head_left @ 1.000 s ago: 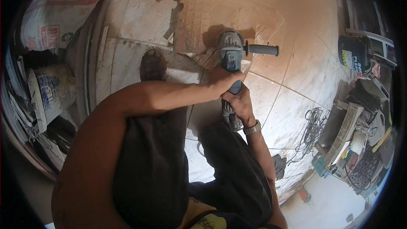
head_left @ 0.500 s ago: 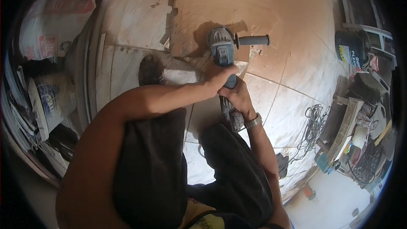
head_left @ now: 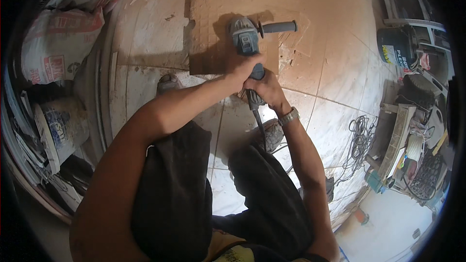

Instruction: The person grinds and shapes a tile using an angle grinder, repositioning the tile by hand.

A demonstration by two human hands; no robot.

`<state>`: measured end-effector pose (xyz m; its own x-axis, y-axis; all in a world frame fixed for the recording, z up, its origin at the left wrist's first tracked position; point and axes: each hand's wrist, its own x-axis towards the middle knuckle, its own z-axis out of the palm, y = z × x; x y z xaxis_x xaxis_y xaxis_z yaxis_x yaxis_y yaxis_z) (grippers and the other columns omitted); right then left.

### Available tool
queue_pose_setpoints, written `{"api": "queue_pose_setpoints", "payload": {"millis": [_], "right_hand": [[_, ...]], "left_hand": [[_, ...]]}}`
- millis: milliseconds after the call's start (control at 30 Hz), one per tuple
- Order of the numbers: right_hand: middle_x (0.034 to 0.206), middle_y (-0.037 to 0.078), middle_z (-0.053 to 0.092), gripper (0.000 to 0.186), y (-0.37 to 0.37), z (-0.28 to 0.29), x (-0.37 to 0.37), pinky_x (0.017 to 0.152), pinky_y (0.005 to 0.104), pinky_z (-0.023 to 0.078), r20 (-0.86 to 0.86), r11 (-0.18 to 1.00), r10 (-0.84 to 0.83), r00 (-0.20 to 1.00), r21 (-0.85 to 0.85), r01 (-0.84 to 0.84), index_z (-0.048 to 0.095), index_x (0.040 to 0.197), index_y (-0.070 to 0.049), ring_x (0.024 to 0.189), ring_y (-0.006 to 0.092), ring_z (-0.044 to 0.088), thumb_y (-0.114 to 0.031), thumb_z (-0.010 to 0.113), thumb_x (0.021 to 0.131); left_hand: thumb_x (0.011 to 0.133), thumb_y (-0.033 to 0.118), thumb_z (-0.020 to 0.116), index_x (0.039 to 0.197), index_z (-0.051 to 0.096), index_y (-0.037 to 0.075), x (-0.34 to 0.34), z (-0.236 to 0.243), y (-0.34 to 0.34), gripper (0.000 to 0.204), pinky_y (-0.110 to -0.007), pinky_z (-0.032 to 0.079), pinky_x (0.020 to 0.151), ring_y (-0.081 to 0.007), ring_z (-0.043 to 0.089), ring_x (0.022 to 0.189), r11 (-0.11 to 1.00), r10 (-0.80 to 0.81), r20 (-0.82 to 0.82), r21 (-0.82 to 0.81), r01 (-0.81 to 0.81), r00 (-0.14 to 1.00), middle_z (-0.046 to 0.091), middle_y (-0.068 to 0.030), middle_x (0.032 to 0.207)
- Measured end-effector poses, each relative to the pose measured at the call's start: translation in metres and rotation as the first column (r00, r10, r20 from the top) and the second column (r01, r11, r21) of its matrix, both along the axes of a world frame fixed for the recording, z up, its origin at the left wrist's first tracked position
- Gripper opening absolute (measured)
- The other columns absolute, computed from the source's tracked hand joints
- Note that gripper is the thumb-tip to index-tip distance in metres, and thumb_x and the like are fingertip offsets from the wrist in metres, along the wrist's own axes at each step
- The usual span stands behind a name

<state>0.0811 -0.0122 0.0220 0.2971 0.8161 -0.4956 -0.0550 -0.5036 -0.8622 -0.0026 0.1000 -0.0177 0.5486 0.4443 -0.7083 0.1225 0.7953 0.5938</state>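
Both of my hands are wrapped round a grey-blue angle grinder (head_left: 246, 40) with a dark side handle (head_left: 279, 27) sticking out to the right. My left hand (head_left: 244, 69) closes on the body just behind the switch. Lower down, my right hand (head_left: 268, 89) grips the rear end, a watch (head_left: 289, 116) on its wrist. A black cord (head_left: 259, 122) runs from the tool back toward my legs. The grinder's head is over a flat, tan, dust-coated board (head_left: 208, 43) on the floor. The disc is hidden beneath the head, so contact cannot be seen.
Dusty pale tiles (head_left: 340, 121) make up the floor. Printed sacks (head_left: 63, 43) and a bucket (head_left: 65, 121) stand at left. On the right are a coiled cable (head_left: 359, 138), a dark bucket (head_left: 398, 48) and cluttered tools. My shoe (head_left: 269, 133) is close behind the grinder.
The grinder and both hands have moved away from me and a little left. More of the cord and the board's near edge show now. Both hands keep their grip.
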Motion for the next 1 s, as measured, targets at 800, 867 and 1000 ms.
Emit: {"api": "queue_pose_setpoints", "payload": {"millis": [800,867,1000], "right_hand": [[0.109,0.012,0.076,0.051,-0.045,0.005,-0.007,0.091,0.0349,0.057,0.003,0.995,0.073,0.997,-0.069,-0.073,0.067,0.123,0.006,0.1,0.0207,0.071,-0.015,0.086,0.081],[0.109,0.012,0.076,0.051,-0.056,0.007,-0.011,0.091,0.035,0.057,-0.023,0.99,0.099,0.995,-0.098,-0.1,0.067,0.123,0.006,0.1,0.021,0.071,-0.015,0.086,0.081],[0.108,0.012,0.076,0.049,-0.071,0.012,-0.024,0.09,0.0351,0.057,-0.091,0.995,0.062,0.994,-0.078,-0.069,0.067,0.121,0.007,0.099,0.0203,0.071,-0.014,0.086,0.081]], "left_hand": [[0.079,0.026,0.086,0.09,0.073,0.004,-0.021,0.011,-0.049,0.028,-0.034,0.056,0.073,-0.0149,0.068,0.08,0.999,-0.02,-0.059,0.045,0.023,0.998,0.072,-0.0043,0.09],[0.079,0.026,0.086,0.092,0.073,0.004,-0.03,0.015,-0.063,0.029,-0.034,0.056,0.074,-0.015,0.068,0.081,0.993,0.003,-0.12,0.116,0.011,0.993,0.072,-0.0045,0.091],[0.08,0.027,0.086,0.096,0.073,0.004,-0.042,0.024,-0.076,0.031,-0.035,0.056,0.074,-0.0154,0.068,0.083,0.99,-0.009,-0.145,0.137,0.029,0.989,0.072,-0.005,0.094]]}}
